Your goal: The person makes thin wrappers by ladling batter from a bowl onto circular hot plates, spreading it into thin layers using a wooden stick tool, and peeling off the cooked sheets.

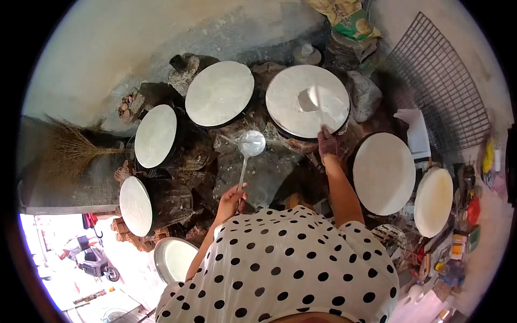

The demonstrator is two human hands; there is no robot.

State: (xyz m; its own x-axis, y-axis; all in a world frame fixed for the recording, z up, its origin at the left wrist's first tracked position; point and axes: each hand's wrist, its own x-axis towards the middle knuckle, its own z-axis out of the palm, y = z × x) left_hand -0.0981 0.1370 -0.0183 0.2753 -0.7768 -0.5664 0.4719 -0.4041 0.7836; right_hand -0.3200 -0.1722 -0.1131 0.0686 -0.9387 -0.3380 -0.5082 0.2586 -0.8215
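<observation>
My left hand (231, 202) is closed around the handle of a metal ladle (251, 144). The ladle's round bowl is over the dark floor in the middle and looks whitish inside. My right hand (328, 144), in a dark reddish glove, grips a pale long-handled tool (319, 105) at the near edge of a round white-topped pan (285, 107). The tool lies across that white surface, its head too blurred to make out. Beside its handle shows a shiny patch (308, 100). Left of this pan stands another round white-topped pan (219, 92).
More white rounds stand at left (155, 135), lower left (135, 205) and right (384, 173), with a thick yellowish one (434, 202) beyond. A basin (175, 259) sits lower left. A twig broom (75, 148) lies left; a wire grid (441, 81) leans right. Bottles (451, 272) clutter the lower right.
</observation>
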